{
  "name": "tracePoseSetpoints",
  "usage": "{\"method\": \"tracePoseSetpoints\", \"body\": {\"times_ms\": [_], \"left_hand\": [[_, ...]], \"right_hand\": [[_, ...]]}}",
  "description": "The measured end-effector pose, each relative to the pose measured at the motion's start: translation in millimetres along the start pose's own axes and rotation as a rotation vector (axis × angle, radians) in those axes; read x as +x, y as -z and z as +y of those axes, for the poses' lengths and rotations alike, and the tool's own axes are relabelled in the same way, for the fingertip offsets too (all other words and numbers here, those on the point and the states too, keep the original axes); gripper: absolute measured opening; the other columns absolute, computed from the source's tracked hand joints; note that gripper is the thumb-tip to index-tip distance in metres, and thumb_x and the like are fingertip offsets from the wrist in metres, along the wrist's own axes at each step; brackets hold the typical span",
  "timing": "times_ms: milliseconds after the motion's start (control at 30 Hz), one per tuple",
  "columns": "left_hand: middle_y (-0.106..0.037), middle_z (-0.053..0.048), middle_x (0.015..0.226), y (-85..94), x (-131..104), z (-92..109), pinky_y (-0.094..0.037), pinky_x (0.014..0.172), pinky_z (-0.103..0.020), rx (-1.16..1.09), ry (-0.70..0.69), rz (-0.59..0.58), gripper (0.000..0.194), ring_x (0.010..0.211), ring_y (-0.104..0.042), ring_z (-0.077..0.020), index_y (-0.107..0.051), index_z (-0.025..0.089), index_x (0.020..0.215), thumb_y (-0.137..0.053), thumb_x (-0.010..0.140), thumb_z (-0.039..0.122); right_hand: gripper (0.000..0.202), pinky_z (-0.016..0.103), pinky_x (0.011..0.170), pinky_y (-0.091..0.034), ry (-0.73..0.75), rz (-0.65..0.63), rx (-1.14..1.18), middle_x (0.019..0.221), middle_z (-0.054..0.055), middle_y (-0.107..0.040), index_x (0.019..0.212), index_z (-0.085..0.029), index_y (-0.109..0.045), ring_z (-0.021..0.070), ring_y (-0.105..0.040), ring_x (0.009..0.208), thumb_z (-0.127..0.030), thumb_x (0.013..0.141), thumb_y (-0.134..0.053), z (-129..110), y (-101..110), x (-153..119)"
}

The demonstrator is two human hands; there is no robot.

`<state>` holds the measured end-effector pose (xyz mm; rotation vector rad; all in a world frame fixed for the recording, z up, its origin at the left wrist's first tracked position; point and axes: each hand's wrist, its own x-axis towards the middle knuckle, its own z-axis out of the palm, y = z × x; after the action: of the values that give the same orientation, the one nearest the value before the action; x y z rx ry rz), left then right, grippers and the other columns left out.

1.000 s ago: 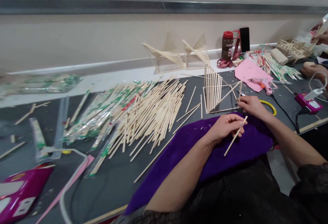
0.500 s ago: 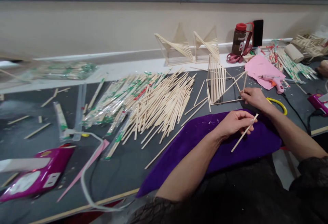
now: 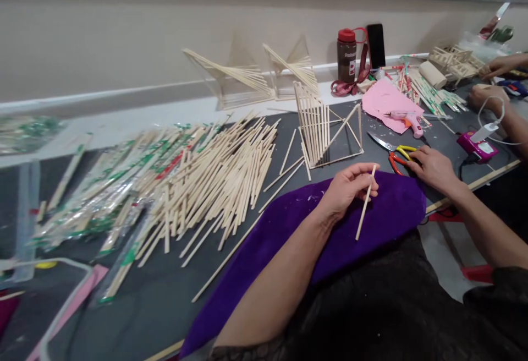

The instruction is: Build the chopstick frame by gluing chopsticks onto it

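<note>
Between its thumb and fingers, my left hand (image 3: 348,187) pinches a short wooden stick (image 3: 365,204) above the purple cloth (image 3: 284,229). My right hand (image 3: 433,168) is at the scissors (image 3: 385,142), its fingertips on the red and yellow handles, which lie on the dark table (image 3: 136,311); how firmly it grips them is unclear. Behind my left hand stands a frame of glued sticks (image 3: 315,130), with a triangular end at its right. To the left spreads a large pile of loose sticks (image 3: 223,179).
Wrapped chopsticks (image 3: 111,179) lie left of the pile. Two finished stick shapes (image 3: 235,77) lean near the wall. A bottle (image 3: 346,58), phone (image 3: 375,46), pink sheet (image 3: 381,102), glue gun (image 3: 406,119) and magenta power box (image 3: 476,146) are behind and right. Another person's hands (image 3: 490,97) are at far right.
The view has turned right. My right hand has left the stick frame and reached the scissors, whose blades now show. My left hand still holds the short stick.
</note>
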<state>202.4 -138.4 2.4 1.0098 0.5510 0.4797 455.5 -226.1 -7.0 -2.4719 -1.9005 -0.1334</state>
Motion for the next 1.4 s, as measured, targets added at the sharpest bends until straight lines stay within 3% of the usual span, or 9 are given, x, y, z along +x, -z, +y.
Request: {"method": "tracePoseSetpoints", "body": {"times_ms": [233,533,667,767,867,1000,1100,1200,1400], "left_hand": [[-0.063,0.003,0.064,-5.8,-1,5,-0.046,0.048,-0.020,-0.007,-0.072,0.022,0.024,0.053,-0.060,-0.0094,-0.068,0.016,0.093,-0.066,0.070,0.021],[-0.060,0.004,0.065,-7.4,-2,11,-0.018,0.036,-0.017,-0.098,-0.294,0.022,0.022,0.040,-0.039,-0.0014,-0.071,0.015,0.088,-0.077,0.070,0.027],[-0.059,0.004,0.062,-0.5,1,15,-0.017,0.037,-0.017,-0.088,-0.298,0.087,0.020,0.040,-0.038,-0.0015,-0.072,0.016,0.085,-0.079,0.070,0.026],[-0.059,0.004,0.061,2.5,2,16,-0.017,0.037,-0.017,-0.088,-0.315,0.099,0.023,0.040,-0.037,-0.0013,-0.071,0.016,0.084,-0.081,0.067,0.027],[-0.060,0.004,0.061,4.4,3,15,-0.018,0.037,-0.016,-0.078,-0.334,0.086,0.032,0.040,-0.038,-0.0015,-0.071,0.014,0.085,-0.084,0.061,0.031],[-0.061,0.003,0.061,6.2,5,12,-0.019,0.038,-0.017,-0.006,-0.334,0.056,0.039,0.041,-0.039,-0.0022,-0.072,0.012,0.087,-0.084,0.059,0.037],[-0.063,0.001,0.059,5.5,4,7,-0.021,0.038,-0.017,0.096,-0.318,0.024,0.039,0.042,-0.041,-0.0032,-0.073,0.012,0.085,-0.084,0.059,0.039],[-0.065,0.000,0.059,3.2,2,2,-0.023,0.038,-0.018,0.182,-0.288,-0.010,0.037,0.041,-0.043,-0.0039,-0.072,0.012,0.085,-0.082,0.061,0.038],[-0.064,0.002,0.059,1.6,-6,5,-0.024,0.038,-0.017,0.142,-0.311,-0.005,0.030,0.040,-0.042,-0.0032,-0.069,0.014,0.082,-0.080,0.059,0.031]], "right_hand": [[0.042,0.032,0.072,-0.042,0.023,-0.073,-0.081,0.115,0.015,-0.068,0.130,-0.017,-0.058,0.0285,-0.064,0.100,-0.032,0.092,-0.050,-9,8,13],[0.060,0.032,0.064,-0.042,-0.086,-0.177,-0.064,0.116,0.019,-0.069,0.132,-0.014,-0.055,0.0325,-0.067,0.098,-0.037,0.077,-0.063,-3,21,23],[0.076,0.030,0.066,-0.046,-0.193,-0.181,0.141,0.111,0.013,-0.072,0.141,-0.014,-0.049,0.0266,-0.068,0.090,-0.033,0.070,-0.067,5,24,15],[0.075,0.027,0.061,-0.046,-0.244,-0.123,0.523,0.093,0.006,-0.071,0.139,-0.015,-0.050,0.0178,-0.063,0.070,-0.029,0.067,-0.067,13,24,-2],[0.075,0.027,0.062,-0.047,-0.167,-0.014,0.963,0.079,-0.001,-0.063,0.137,-0.015,-0.050,0.0148,-0.058,0.065,-0.031,0.066,-0.069,15,25,-25],[0.070,0.029,0.065,-0.049,-0.027,0.130,1.175,0.080,-0.003,-0.061,0.127,-0.021,-0.055,0.0142,-0.058,0.068,-0.031,0.062,-0.078,-4,31,-51],[0.066,0.031,0.064,-0.052,0.068,0.034,1.285,0.092,0.002,-0.067,0.127,-0.023,-0.054,0.0154,-0.063,0.067,-0.032,0.066,-0.077,-26,31,-58],[0.058,0.030,0.063,-0.053,0.143,0.007,1.287,0.090,0.002,-0.067,0.127,-0.023,-0.054,0.0150,-0.063,0.066,-0.036,0.073,-0.072,-45,23,-57],[0.080,0.037,0.087,-0.053,0.226,0.235,1.073,0.108,0.006,-0.065,0.145,-0.023,-0.043,0.0210,-0.065,0.092,-0.038,0.073,-0.075,-61,8,-51]]}}
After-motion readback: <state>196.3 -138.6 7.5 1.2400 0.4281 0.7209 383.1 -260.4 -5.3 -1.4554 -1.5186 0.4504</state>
